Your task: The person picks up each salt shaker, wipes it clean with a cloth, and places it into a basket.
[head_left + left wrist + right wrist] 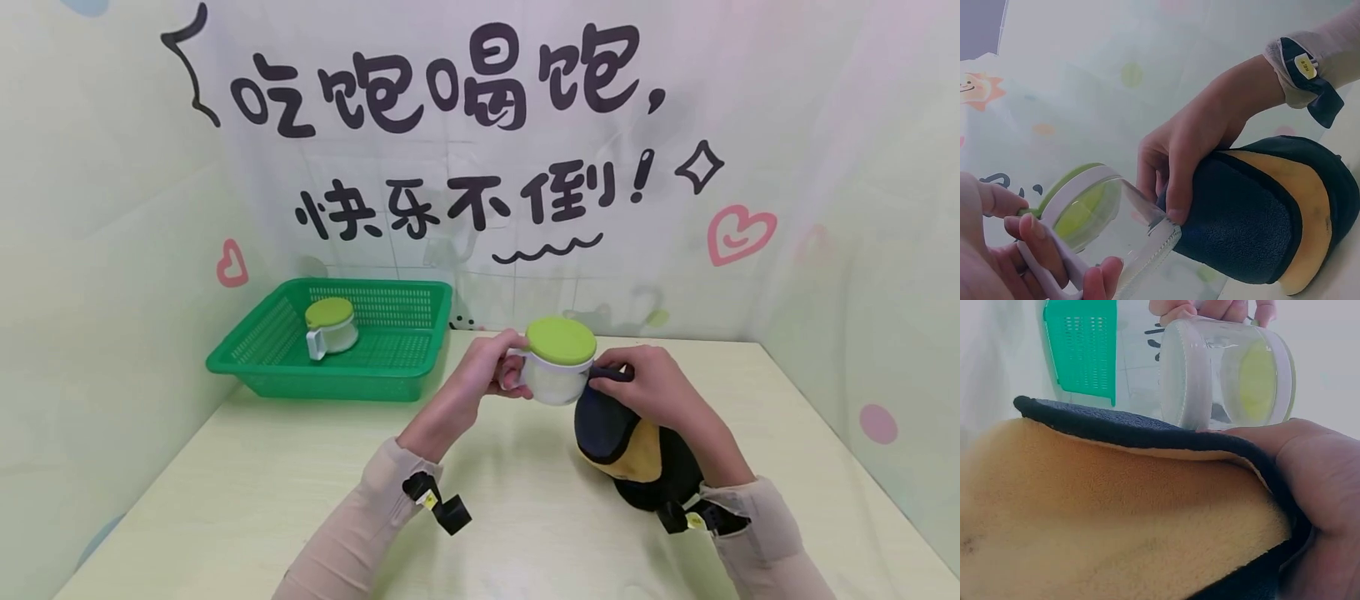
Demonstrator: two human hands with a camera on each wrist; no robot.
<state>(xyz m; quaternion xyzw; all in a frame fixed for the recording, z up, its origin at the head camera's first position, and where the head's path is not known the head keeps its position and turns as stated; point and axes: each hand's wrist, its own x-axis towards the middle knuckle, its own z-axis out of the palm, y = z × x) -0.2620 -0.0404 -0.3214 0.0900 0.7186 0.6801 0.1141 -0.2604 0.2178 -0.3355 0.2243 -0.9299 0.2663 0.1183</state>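
Note:
A clear jar with a green lid (561, 342) and a white handle is held up above the table. My left hand (495, 367) grips it by the handle, fingers curled through it, as the left wrist view shows. My right hand (648, 379) pinches a cloth (643, 450), dark blue and yellow with black edging, which hangs below that hand. In the left wrist view the right hand's fingers and the cloth (1241, 219) are right at the jar's base (1166, 234). The jar (1225, 375) appears just beyond the cloth's edge in the right wrist view.
A green basket (330, 387) stands at the back left of the table (300, 483). Inside it sits a similar jar (332, 325) with a green lid and white handle. Behind the table hangs a pale printed sheet (480, 167), and sheets flank both sides.

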